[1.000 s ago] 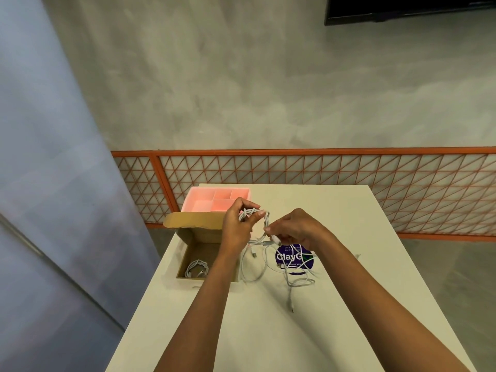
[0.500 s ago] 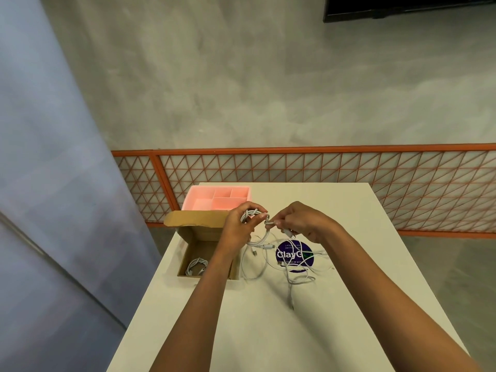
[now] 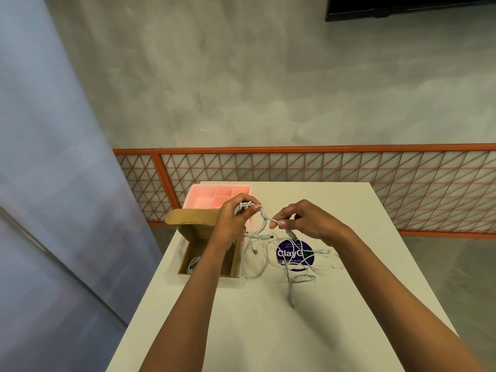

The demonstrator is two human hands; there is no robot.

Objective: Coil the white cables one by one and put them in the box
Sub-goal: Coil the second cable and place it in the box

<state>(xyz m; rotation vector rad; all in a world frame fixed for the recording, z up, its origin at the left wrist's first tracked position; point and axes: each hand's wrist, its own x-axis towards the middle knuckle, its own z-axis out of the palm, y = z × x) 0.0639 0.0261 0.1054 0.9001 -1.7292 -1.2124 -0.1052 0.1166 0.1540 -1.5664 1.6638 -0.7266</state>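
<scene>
fig. – coiling step, seen from beside the table (image 3: 268, 331); all places given rel. to the cardboard box (image 3: 200, 232).

l. hand (image 3: 233, 218): above the box's right wall, fingers curled round a small bundle of white cable (image 3: 243, 206), i.e. the coil so far.
r. hand (image 3: 303, 221): well right of the box, thumb + fingers pinching the same cable's free strand (image 3: 264, 217). a white connector (image 3: 267, 237) hangs just below the strand; a grey plug sits under the r. hand, can't tell whose.

change: a sec ago both hands were near touching at the bundle; now the r. hand has pulled off to the right and the strand runs between them as an open loop. reads as one more turn being drawn out. little tail seems left, so this coil is prob. near done.

inside the box: one coiled cable (image 3: 193, 263) already down. right of the box: loose white cables (image 3: 292, 275) in a tangle over a purple sticker (image 3: 294, 253), still to do. behind the box: pink tray (image 3: 209, 196).
</scene>
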